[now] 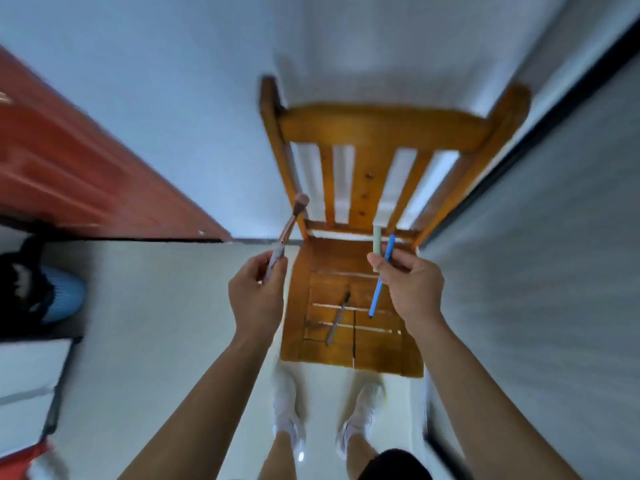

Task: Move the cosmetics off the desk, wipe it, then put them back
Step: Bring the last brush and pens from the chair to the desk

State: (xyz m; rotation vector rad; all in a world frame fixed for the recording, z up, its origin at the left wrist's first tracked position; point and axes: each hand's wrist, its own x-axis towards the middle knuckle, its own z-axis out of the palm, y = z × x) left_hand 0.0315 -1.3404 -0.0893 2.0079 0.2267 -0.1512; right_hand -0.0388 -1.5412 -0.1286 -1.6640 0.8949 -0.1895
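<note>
My left hand (258, 292) grips a pink-handled makeup brush (290, 225), its bristles pointing up and away. In my right hand (408, 284) are a blue pencil (378, 292) and a pale green stick (376, 244), both held over the seat of a wooden chair (349, 344). A thin grey pencil (337, 318) lies loose on the seat slats, between my two hands. The desk is out of view.
The chair stands against a white wall, its slatted back (374, 133) facing me. A red-brown door (86, 174) is at left. A dark bag and a blue object (59, 292) lie on the pale floor at far left. My feet in white shoes (287, 410) stand before the chair.
</note>
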